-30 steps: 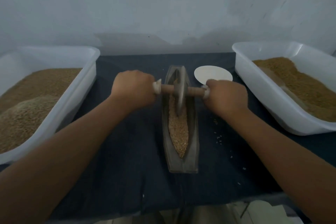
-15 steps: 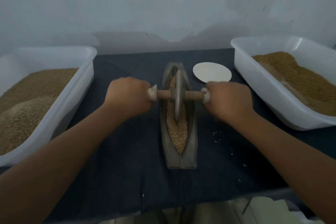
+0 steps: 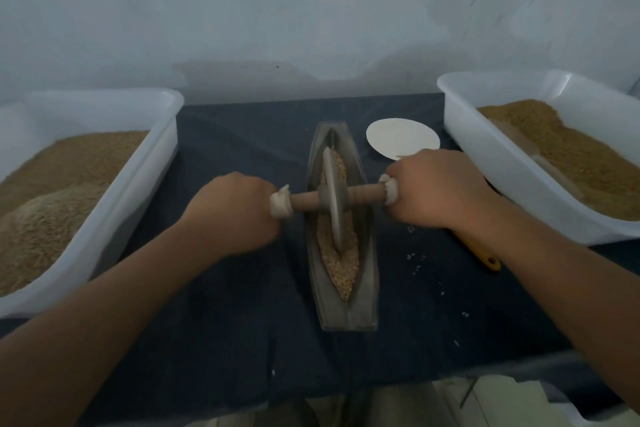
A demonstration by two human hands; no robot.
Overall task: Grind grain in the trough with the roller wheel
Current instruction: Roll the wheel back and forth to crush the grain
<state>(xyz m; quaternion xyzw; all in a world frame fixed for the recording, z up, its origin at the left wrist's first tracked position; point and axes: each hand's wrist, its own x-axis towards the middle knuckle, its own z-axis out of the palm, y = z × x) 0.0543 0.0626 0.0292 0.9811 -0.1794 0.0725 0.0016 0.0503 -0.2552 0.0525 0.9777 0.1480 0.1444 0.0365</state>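
As roller wheel (image 3: 334,204) stands in grain (image 3: 341,263), each grip, left hand (image 3: 235,215), right hand (image 3: 440,191), wraps its axle (image 3: 367,191).

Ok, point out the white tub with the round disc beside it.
The right-side tub: the disc lies by its wall; the left-side tub stands across the trough.

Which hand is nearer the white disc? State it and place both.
Right. The right hand sits at the disc's near edge; the left hand is across the trough, gripping the roller's other end.
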